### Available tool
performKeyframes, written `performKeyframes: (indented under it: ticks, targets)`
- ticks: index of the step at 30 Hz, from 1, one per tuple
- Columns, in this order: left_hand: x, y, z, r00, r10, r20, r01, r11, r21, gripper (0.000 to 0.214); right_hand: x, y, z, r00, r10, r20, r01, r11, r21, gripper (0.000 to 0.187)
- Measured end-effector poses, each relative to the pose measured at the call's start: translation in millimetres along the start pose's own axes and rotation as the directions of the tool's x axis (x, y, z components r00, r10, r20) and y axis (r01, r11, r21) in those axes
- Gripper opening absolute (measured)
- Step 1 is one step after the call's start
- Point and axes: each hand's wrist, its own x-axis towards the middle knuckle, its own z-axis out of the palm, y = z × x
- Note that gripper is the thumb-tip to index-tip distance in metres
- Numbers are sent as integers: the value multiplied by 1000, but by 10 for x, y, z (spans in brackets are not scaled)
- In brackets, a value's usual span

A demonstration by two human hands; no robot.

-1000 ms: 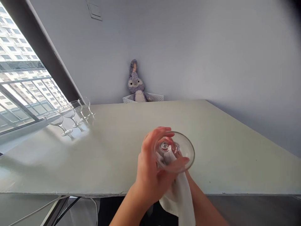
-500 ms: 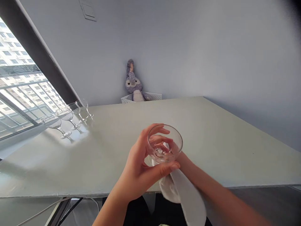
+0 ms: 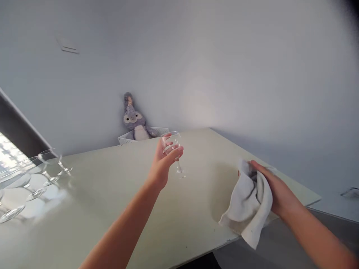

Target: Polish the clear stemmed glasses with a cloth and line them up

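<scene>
A clear stemmed glass (image 3: 179, 168) is in the grasp of my left hand (image 3: 164, 158), fingers and thumb around its bowl. The glass tilts a little, its foot towards the right, over the middle of the table; whether the foot touches the tabletop I cannot tell. Off to the right, my right hand (image 3: 276, 186) grips a white cloth (image 3: 244, 201), which hangs in loose folds over the table's front edge. The right fingers are partly hidden by the cloth.
Several stemmed glasses (image 3: 50, 181) stand at the left of the pale table (image 3: 117, 198), near the window. Behind the far edge, a plush rabbit (image 3: 134, 121) sits in a white basket (image 3: 161, 131). Walls rise behind and to the right.
My hands have parted. The left has carried the glass forward over the table; the right has drawn the cloth away to the right. The view has turned to the right.
</scene>
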Motion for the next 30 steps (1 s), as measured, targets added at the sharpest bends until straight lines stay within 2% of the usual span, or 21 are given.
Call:
performKeyframes:
  ticks: [3, 5, 7, 10, 12, 15, 20, 25, 30]
  targets:
    - [438, -353, 300, 995, -68, -69, 74, 994, 75, 55, 14, 133, -247, 973, 225, 44, -229, 945, 234, 21]
    - [692, -570, 497, 994, -73, -86, 80, 993, 88, 54, 0, 182, -326, 971, 234, 49, -238, 932, 275, 26]
    - [902, -750, 681, 995, -55, -86, 63, 993, 96, 52, -28, 200, -345, 976, 207, 65, -217, 948, 231, 36]
    - [1132, -965, 905, 996, -13, -86, 24, 991, 132, 50, -81, 197, -313, 984, 156, 83, -160, 986, 44, 50]
    - [1239, -1092, 1011, 997, 24, -79, -11, 986, 166, 50, -105, 192, -292, 992, 109, 57, -104, 992, -75, 53]
    - [1351, -1267, 1116, 996, 68, -58, -55, 976, 211, 54, -103, 199, -293, 998, 54, 20, -51, 988, -149, 52]
    - [1463, -1472, 1226, 996, 80, -37, -68, 964, 256, 65, -62, 219, -337, 993, 59, 99, -45, 989, -138, 54]
    - [1531, -1584, 1298, 997, 59, -47, -41, 949, 313, 70, -84, 214, -322, 991, 46, 128, -24, 985, -172, 57]
    - [1588, -1613, 1332, 999, 11, -39, 5, 924, 384, 79, -112, 222, -281, 996, 29, 85, -13, 982, -188, 54]
